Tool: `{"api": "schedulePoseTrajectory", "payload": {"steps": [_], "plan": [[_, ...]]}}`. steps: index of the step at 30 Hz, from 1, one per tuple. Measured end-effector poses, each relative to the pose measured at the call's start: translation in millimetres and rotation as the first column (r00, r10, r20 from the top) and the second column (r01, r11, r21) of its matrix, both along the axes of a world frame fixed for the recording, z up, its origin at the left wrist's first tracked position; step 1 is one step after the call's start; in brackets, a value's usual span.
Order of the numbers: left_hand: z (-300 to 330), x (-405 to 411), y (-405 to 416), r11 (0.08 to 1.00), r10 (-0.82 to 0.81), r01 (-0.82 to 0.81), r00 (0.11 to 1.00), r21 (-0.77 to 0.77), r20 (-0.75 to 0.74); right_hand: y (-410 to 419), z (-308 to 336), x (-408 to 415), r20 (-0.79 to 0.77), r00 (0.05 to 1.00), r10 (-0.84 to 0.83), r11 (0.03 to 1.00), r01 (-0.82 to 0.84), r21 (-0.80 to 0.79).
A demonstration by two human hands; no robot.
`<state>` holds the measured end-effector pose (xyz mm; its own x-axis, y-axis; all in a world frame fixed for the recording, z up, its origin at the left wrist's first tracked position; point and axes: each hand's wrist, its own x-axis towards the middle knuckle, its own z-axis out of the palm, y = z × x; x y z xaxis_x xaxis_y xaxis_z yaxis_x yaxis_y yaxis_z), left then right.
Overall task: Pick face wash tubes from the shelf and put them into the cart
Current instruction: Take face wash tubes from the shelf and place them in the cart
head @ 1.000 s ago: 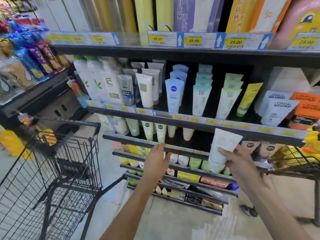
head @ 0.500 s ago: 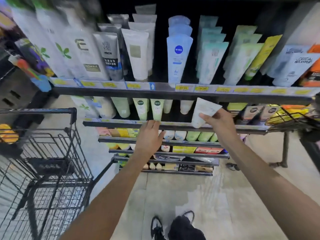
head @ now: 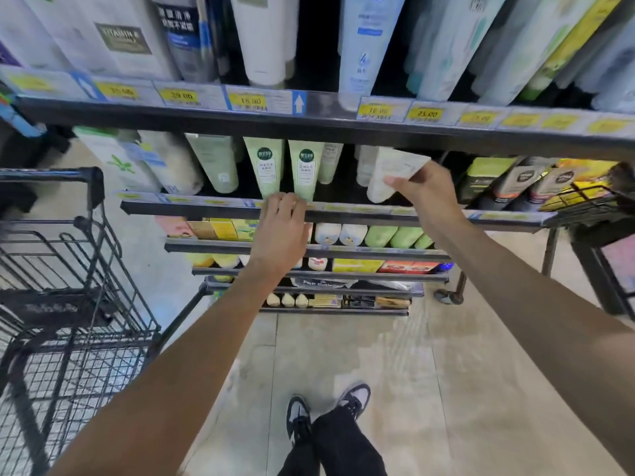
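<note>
right hand point(head: 427, 194) pinches white face wash tube point(head: 390, 173) at shelf point(head: 309, 213) | left hand point(head: 280, 231) fingers curled over shelf lip below two green tubes point(head: 285, 166) | cart point(head: 68, 304) left

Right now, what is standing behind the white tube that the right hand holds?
Behind the white tube in the right hand, another pale tube stands on the same shelf. Whether more stand farther back cannot be seen; the upper shelf covers that part.
</note>
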<state>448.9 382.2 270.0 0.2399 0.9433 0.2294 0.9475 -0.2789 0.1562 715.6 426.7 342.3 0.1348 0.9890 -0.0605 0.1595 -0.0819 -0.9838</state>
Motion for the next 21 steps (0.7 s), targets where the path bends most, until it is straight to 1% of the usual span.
{"api": "schedulePoseTrajectory", "payload": {"steps": [5,11,15,21], "plan": [[-4.2,-4.5,0.4,0.999,-0.03,0.029,0.998,0.034,0.046,13.1,-12.2,-4.0,0.015,0.998,0.068,0.995,-0.067,-0.069],[-2.8,-7.2,0.6,0.998,-0.045,0.042,0.997,0.045,0.06,29.4,-16.5,-3.3,-0.029,0.997,0.074,0.991,-0.077,-0.107],[-3.6,-5.6,-0.2,1.0,-0.026,0.025,0.997,0.019,0.078,33.3,-17.4,-1.0,-0.09,0.993,0.08,0.988,-0.091,-0.126],[-3.7,-5.1,-0.9,1.0,-0.019,0.02,0.996,-0.014,0.082,28.8,-18.2,1.2,-0.095,0.991,0.099,0.985,-0.111,-0.133]]}}
